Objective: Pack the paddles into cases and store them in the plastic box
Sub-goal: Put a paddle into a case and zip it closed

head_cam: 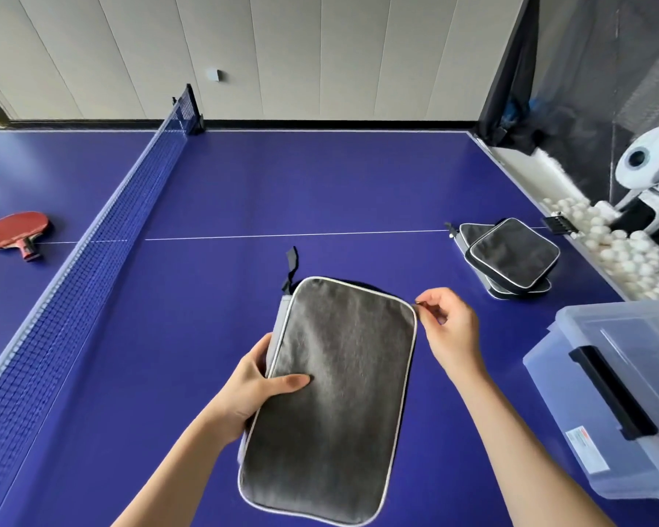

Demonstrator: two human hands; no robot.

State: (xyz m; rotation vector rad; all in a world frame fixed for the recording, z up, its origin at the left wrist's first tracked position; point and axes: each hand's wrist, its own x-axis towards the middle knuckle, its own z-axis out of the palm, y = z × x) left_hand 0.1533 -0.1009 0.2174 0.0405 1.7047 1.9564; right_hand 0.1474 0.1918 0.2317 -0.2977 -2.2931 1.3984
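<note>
I see the grey case (pixel 331 397) held just above the blue table (pixel 320 184), and I take it as my landmark. Its long axis runs from the near edge of the view up and slightly right toward the far wall, with its black strap (pixel 290 268) end pointing away from me and the rounded bottom end nearest me. My left hand (pixel 255 389) grips the case's left edge about midway along, thumb pressed flat on the grey top face and fingers curled underneath. My right hand (pixel 447 329) is at the case's far right corner, thumb and forefinger pinched together on something small there, probably the zip pull; it is too small for me to be sure. Right of the case and farther away lie two dark cases (pixel 510 256) stacked one on the other, turned at an angle. Right of the case and nearer me sits the clear plastic box (pixel 621 405) with a black latch. Far left of the case, beyond the net (pixel 92 237), a red paddle (pixel 16 232) lies flat with its handle pointing toward me and rightward.
</note>
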